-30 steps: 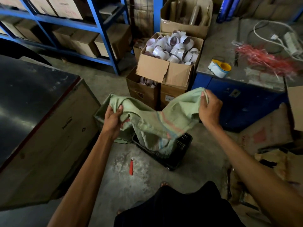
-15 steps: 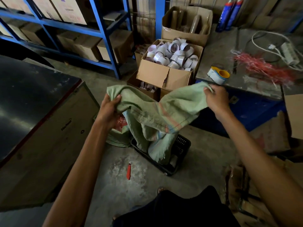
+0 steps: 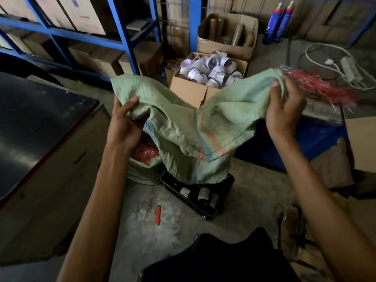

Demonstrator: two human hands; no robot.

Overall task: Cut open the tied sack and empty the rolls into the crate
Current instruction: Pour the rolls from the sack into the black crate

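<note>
- Held aloft by its bottom end: pale green woven plastic sack (image 3: 195, 123), inverted, long axis running down and away from the hands, open mouth sunk into the black plastic crate (image 3: 198, 193) on the concrete floor (image 3: 254, 200).
- Left hand (image 3: 124, 123) clenched on one bunched bottom corner of the sack; right hand (image 3: 284, 110) closed on the opposite corner, thumb pressed over the fabric, somewhat higher than the left.
- Both hands roughly level with each other across the sack, the crate directly below and between them, neither clearly nearer.
- Glimpsed in the crate's near corner: a few pale-wrapped rolls (image 3: 203, 193), apparently already tipped out; contents left inside the sack hidden by the cloth.
- Sack cloth slack and folded in the middle, suggesting little weight remaining, so likely a final shake straight up along that vertical axis to clear the mouth over the crate rim.
- Lying on the floor just beside the crate's near-left side: small red utility knife (image 3: 158, 214), untouched, cutting step judged complete.
- Behind the crate, a second green sack (image 3: 140, 171) stuffed with red plastic strands, touching the crate's left edge.
</note>
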